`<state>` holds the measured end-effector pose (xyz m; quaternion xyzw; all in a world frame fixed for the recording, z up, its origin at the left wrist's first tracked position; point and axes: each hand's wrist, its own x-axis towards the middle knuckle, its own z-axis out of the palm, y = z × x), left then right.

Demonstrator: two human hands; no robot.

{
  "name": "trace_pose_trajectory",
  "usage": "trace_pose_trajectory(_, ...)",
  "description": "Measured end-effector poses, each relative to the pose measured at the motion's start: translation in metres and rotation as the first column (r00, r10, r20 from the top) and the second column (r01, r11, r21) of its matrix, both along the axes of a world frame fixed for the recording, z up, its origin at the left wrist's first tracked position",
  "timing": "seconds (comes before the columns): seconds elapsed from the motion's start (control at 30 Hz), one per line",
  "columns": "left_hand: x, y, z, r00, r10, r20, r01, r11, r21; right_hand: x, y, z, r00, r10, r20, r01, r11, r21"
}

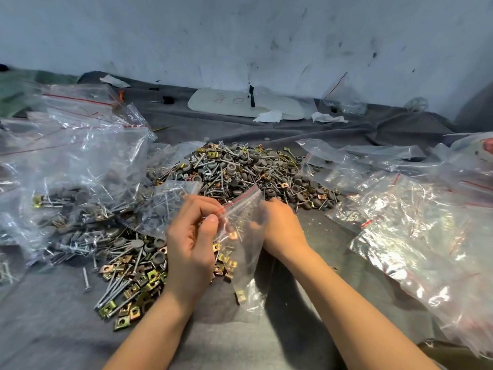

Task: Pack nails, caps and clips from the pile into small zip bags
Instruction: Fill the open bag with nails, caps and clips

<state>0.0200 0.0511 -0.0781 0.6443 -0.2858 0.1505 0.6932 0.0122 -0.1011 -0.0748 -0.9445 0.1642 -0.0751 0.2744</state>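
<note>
I face a pale, scuffed wall [240, 36]; a wrinkled grey cloth [346, 124] covers my work surface, with a white board [240, 104] and crumpled tissues [268, 116] near the wall

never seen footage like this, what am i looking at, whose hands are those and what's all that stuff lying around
There is no machine here: a person works with bare hands, and the one picture comes from a camera worn on their head, looking down. On a grey cloth lies a pile of nails, caps and clips. To the left lie filled bags, to the right more clear bags. The left hand pinches the red zip edge of a small zip bag, which seems to hold a few clips. The right hand is at its other side, fingers blurred behind the plastic.
</note>
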Motion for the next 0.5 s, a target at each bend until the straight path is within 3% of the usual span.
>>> trace_pose_trajectory(0.1,0.001,0.000,-0.001,1.000,-0.005,0.020,0.004,0.999,0.050,-0.004,-0.011,0.011,0.988,-0.106,0.116,0.097,0.992,0.081)
trace_pose_trajectory(0.2,0.002,-0.003,-0.002,0.998,-0.024,0.052,0.016,0.987,0.158,-0.013,-0.027,0.031,0.939,-0.229,0.257,0.151,0.945,0.289)
trace_pose_trajectory(0.37,0.000,-0.010,-0.007,0.951,-0.150,0.269,0.045,0.932,0.359,-0.038,-0.020,0.059,0.843,-0.102,0.528,-0.147,0.900,0.410)
trace_pose_trajectory(0.5,-0.001,-0.010,-0.008,0.920,-0.234,0.314,0.077,0.894,0.440,-0.049,-0.002,0.068,0.790,0.039,0.612,-0.296,0.899,0.324)
